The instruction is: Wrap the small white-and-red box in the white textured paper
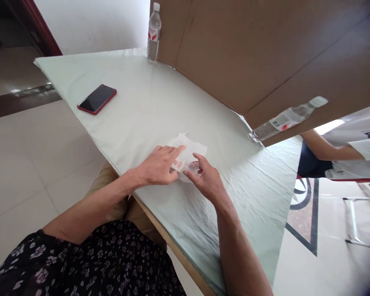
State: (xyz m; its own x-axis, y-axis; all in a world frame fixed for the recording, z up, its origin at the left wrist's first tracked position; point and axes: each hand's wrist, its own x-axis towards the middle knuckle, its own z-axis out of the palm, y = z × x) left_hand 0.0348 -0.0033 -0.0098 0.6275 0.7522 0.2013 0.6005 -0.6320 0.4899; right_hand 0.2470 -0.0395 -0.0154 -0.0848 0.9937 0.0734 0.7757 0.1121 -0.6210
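A small clear object [193, 166] with red printing beside it lies on a sheet of thin white paper [198, 149] near the table's front edge. Its exact kind is hard to make out, since my fingers partly cover it. My left hand [163, 165] is over the paper's left side, fingers stretched and thumb apart, close to the red printing. From the right, my right hand [208, 179] curves around the clear object, thumb and forefinger spread apart. Whether its fingertips touch the object cannot be told.
A pale green cloth covers the table [126, 119]. A phone in a red case [97, 99] lies at the left. Behind stands a large cardboard panel [249, 49], with one plastic bottle [153, 37] at its left end and another bottle [283, 121] at its right. Another person [336, 150] sits beyond.
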